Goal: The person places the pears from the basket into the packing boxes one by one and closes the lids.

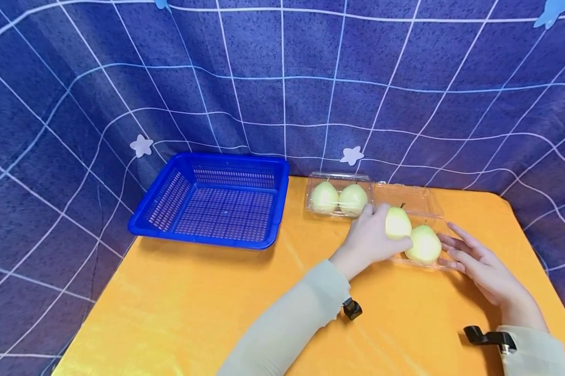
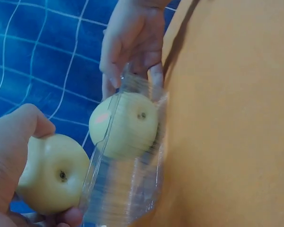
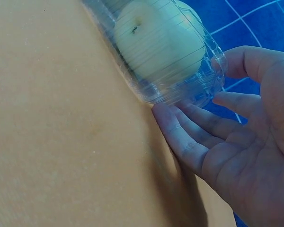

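Note:
My left hand (image 1: 369, 237) grips a pale yellow-green pear (image 1: 397, 223), thumb and fingers around its sides. In the left wrist view this pear (image 2: 57, 172) is beside the clear plastic box, above its left part. A second pear (image 1: 423, 244) sits in the right part of that open box (image 1: 435, 223), whose lid is folded back toward the curtain. At the box's right end, my right hand (image 1: 482, 263) touches the plastic with spread, fairly straight fingers (image 3: 184, 139). The right wrist view shows the pear (image 3: 158, 40) through the clear wall.
To the left of the open box stands another clear box (image 1: 313, 209) holding two pears (image 1: 325, 197). A blue plastic basket (image 1: 202, 241) with slotted sides is farther left on the orange tabletop (image 1: 193, 292). A blue curtain (image 1: 310, 99) with grid lines hangs behind.

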`<act>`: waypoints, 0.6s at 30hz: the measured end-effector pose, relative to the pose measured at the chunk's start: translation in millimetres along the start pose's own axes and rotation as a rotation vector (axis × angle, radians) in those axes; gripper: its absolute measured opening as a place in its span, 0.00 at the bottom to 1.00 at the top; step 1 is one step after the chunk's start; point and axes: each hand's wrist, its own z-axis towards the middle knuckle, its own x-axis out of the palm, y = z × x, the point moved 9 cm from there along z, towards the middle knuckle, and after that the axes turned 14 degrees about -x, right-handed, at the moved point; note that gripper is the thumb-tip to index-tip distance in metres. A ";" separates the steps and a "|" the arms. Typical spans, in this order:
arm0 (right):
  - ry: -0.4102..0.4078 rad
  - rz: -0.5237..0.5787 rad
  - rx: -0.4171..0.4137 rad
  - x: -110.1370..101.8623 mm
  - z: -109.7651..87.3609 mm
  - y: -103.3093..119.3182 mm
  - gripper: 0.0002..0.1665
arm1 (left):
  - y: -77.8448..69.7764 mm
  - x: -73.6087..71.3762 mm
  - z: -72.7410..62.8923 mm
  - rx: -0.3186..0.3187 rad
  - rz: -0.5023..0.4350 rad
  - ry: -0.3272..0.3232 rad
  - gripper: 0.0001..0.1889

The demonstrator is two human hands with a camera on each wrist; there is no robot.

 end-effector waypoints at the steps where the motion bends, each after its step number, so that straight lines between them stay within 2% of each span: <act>1: -0.001 0.001 0.001 -0.3 -0.3 -0.3 0.42 | -2.2 1.2 -0.9 0.005 0.027 -0.001 0.42; 6: -0.004 0.016 -0.003 0.2 0.5 0.4 0.42 | -14.6 8.6 -5.5 0.052 0.200 -0.003 0.45; 10: -0.014 0.003 0.008 0.6 0.7 0.7 0.42 | -22.1 13.7 -6.4 0.089 0.306 -0.030 0.45; 15: -0.048 -0.052 0.049 -1.8 -0.7 -2.0 0.42 | -24.5 17.3 -6.6 0.076 0.360 -0.074 0.43; 18: -0.065 -0.062 0.071 -3.2 -1.6 -3.9 0.42 | -25.6 19.2 -8.0 0.055 0.424 -0.103 0.44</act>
